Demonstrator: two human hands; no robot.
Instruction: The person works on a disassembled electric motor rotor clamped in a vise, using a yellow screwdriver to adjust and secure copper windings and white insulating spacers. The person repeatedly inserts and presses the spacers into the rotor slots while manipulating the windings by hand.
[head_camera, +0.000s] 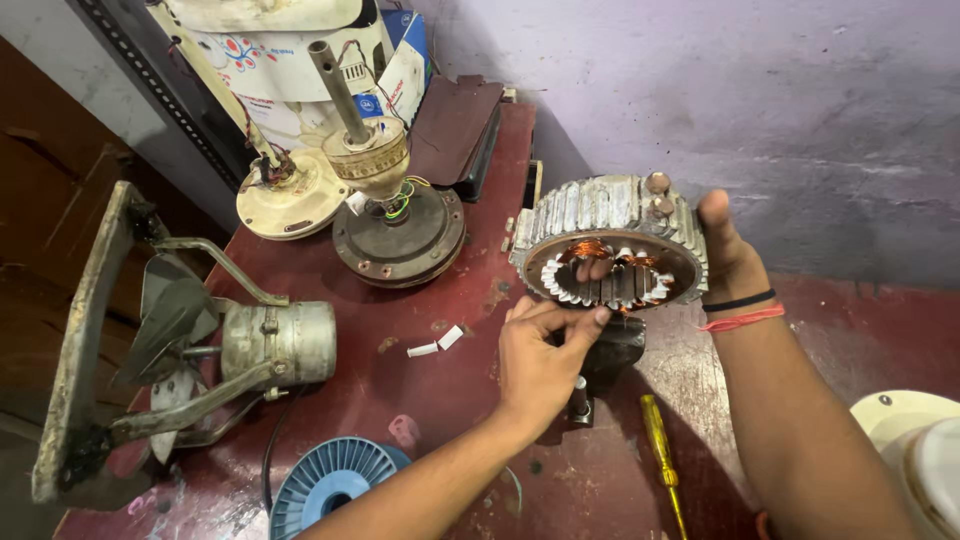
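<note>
Head view, nearest first: a blue ribbed plastic spool (333, 482) lies below and left of the left forearm, and a yellow-handled screwdriver (657, 440) lies between the two forearms on the worn dark red worktable (470, 300). The left hand (540, 355) hovers over the table, its fingers drawn together and its fingertips (598, 316) touching the lower rim of a round grey finned metal motor stator with copper windings (612, 248). The right hand (730, 262) clamps that stator from its right side, thumb up along the edge, holding it tilted above the table just beyond the left hand. Two small white paper strips (436, 344) lie on the table just left of the left hand. Well to the left rests a grey exhaust fan with a rusty frame (180, 345). Farther off, beyond the left hand, stand a dark round ceiling-fan motor with a rod and coloured wires (395, 215) and a cream one (290, 200) beside it.
</note>
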